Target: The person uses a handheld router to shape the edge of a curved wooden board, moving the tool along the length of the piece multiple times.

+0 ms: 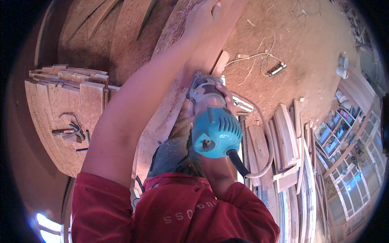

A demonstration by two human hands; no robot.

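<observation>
My right hand (226, 97) is wrapped round the clear lower housing of a teal trim router (219, 131). The router's base (202, 79) sits on a long reddish-brown wooden plank (216, 42), near its close end. A black power cord (238, 163) leaves the motor's top end. My left arm stretches forward along the plank. At the far end of view my left hand (201, 19) lies over the wood with its fingers bent inward. The upper edge cuts off part of that hand, and what its fingers hold, if anything, is hidden. The router bit cannot be seen.
Stacked curved boards (56, 109) stand at left, with pliers-like tools (71, 131) on top. At right lie many wood strips (285, 137). A corded power strip (277, 69) rests on the dusty ground. An organiser with compartments (338, 131) stands far right.
</observation>
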